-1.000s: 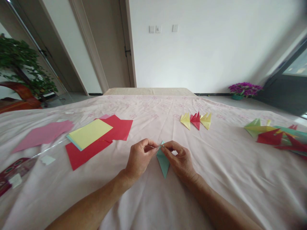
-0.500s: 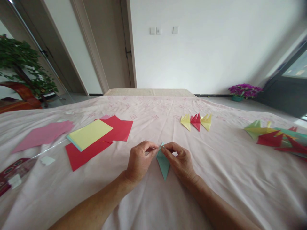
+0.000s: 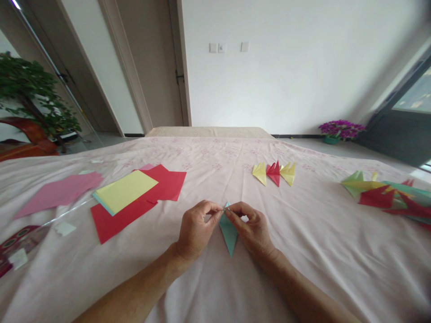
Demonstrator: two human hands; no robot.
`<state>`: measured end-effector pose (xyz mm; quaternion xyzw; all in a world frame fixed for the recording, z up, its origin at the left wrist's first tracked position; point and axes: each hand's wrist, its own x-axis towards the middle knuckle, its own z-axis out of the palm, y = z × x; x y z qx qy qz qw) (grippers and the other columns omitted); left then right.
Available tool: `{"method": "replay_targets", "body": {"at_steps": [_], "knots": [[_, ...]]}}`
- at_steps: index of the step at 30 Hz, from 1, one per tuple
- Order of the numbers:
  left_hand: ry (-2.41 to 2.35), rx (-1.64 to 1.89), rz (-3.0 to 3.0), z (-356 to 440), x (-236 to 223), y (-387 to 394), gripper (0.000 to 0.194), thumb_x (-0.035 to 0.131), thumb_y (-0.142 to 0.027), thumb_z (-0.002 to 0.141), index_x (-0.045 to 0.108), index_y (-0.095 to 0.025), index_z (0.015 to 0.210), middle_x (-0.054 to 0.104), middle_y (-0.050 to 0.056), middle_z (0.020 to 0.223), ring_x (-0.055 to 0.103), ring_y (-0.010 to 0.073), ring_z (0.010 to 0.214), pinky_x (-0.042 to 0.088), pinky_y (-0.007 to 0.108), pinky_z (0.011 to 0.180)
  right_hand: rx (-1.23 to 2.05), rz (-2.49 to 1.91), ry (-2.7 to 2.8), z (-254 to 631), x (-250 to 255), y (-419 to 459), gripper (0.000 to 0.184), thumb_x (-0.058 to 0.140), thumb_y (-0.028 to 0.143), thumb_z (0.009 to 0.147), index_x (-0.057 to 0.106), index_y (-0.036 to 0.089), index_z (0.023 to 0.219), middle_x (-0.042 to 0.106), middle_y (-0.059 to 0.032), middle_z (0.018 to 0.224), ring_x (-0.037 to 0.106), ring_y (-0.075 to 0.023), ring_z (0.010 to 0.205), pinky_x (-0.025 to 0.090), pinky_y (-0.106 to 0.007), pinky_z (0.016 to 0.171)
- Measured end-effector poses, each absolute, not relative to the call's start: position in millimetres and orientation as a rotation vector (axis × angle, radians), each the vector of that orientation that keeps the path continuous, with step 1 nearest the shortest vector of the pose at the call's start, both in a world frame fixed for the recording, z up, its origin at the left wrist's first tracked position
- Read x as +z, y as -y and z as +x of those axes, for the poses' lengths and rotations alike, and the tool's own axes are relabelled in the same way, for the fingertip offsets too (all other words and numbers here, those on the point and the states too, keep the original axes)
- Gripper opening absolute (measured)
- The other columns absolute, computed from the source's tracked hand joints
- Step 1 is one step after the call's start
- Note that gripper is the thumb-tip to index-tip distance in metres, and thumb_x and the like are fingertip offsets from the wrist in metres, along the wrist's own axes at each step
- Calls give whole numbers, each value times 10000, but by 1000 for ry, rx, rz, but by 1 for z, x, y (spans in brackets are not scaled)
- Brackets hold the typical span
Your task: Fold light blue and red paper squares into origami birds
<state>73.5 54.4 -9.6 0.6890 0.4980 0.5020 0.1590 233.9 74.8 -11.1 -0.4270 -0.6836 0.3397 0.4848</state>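
A folded teal paper [image 3: 229,235] lies on the cloth-covered table, its long point toward me and a short tip showing at the far end. My left hand [image 3: 199,229] pinches its upper left edge between thumb and index finger. From the other side, my right hand [image 3: 252,226] grips the upper right edge the same way, the two sets of fingertips nearly meeting. The fingers hide the fold between them. Beyond my hands stand folded paper pieces in a row: a yellow one [image 3: 260,173], a red one [image 3: 274,173] and another yellow one [image 3: 288,174].
Yellow sheets [image 3: 126,192] lie over red sheets [image 3: 171,185] at the left, with pink sheets [image 3: 59,194] farther out. A clear plastic wrapper with a dark red print [image 3: 20,242] sits at the left edge. More folded pieces [image 3: 377,196] are heaped at the right.
Both hands keep their pinch on the teal paper, with hardly any movement. The whole view has shifted slightly, so things appear a little lower.
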Motion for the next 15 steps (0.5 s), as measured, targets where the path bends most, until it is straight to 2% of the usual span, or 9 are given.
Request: {"method": "replay_targets", "body": {"at_steps": [9,15], "knots": [[-1476,1406,1886,78,-6,-53,75,621,-124,801,668,-180,817,709,6,783,673,143,736,526,249,732,823,-1000,1671,234,-14,-75,156,628,293,835,694,176,756,661,-13,693,555,-144,650,433,-246,623],[-1438,1412,1668,81,-2,-51,39,635,-159,778,669,-175,766,706,-5,715,671,132,659,533,218,661,818,-987,1682,234,-13,-75,137,627,274,838,693,181,762,656,-10,702,558,-144,659,433,-245,629]]}}
